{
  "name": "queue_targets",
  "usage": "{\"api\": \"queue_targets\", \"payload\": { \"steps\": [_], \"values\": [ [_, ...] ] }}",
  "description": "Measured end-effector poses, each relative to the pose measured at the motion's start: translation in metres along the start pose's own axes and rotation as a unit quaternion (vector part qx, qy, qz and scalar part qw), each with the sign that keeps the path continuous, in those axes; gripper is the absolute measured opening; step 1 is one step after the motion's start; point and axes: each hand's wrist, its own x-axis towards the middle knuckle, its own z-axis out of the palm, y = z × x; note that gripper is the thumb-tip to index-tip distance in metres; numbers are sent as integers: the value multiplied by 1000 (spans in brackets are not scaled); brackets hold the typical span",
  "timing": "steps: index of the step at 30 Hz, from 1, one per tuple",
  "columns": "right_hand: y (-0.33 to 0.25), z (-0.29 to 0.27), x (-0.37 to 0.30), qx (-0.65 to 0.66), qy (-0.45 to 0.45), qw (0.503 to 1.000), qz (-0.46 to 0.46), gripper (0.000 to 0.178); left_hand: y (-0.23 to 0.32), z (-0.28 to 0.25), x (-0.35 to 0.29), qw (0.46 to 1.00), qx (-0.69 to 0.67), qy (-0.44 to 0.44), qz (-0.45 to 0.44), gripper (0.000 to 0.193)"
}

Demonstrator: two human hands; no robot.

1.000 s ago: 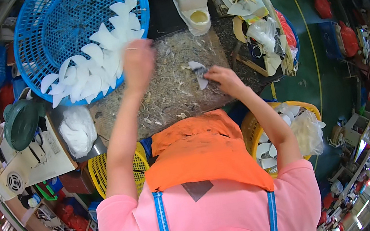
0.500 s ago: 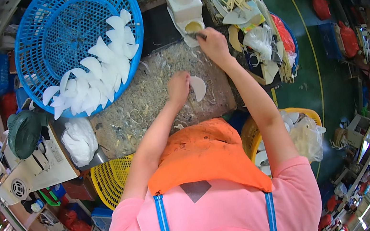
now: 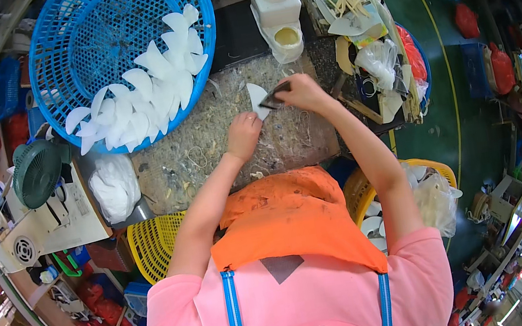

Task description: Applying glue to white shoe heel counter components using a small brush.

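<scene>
My left hand (image 3: 244,135) pinches the near end of a white crescent-shaped piece (image 3: 255,95) above the worn work board (image 3: 178,155). My right hand (image 3: 304,92) grips a dark flat tool (image 3: 272,97), perhaps a brush or spreader. Its tip lies against the piece or just over it; I cannot tell which. Beyond my right hand, a small round pot (image 3: 287,37) holds something yellowish. Right behind it stands a white square container (image 3: 275,2) with a cone-shaped top. Many similar white pieces (image 3: 157,87) lie overlapping in a large blue basket (image 3: 210,31) on the left.
A tray of scraps and clear plastic bags (image 3: 376,63) borders the board on the right. White plastic (image 3: 113,186) and a green fan (image 3: 37,172) sit left of it. Yellow baskets (image 3: 151,245) flank my lap; the right one holds more white pieces.
My right hand has drawn the dark tool back from the pot to the white piece. My left hand has turned that piece more upright. The view has shifted slightly.
</scene>
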Motion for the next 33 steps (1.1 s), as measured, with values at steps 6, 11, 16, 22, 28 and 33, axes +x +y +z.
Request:
{"api": "queue_targets", "payload": {
  "steps": [6, 11, 16, 22, 28, 33],
  "values": [
    [6, 36, 14, -150, 117, 950, -248, 19, -23, -23, 18, 995, -65, -51, -55, 22],
    [14, 59, -63, -218, 70, 925, -304, 19, -39, -13, 54, 990, -28, -62, -121, 32],
    [19, 50, -62, -113, 60, 977, -169, 15, -41, -11, 76, 980, 1, -167, -109, 37],
    [-7, -3, 16, -183, 263, 943, -92, 15, -44, -7, 85, 969, 28, -214, -119, 31],
    [2, -38, 55, -244, 294, 918, -106, 12, -42, -8, 78, 974, -9, -187, -131, 34],
    [5, -36, 58, -241, 291, 920, -103, 11, -42, -8, 78, 977, 9, -180, -118, 38]
  ]
}}
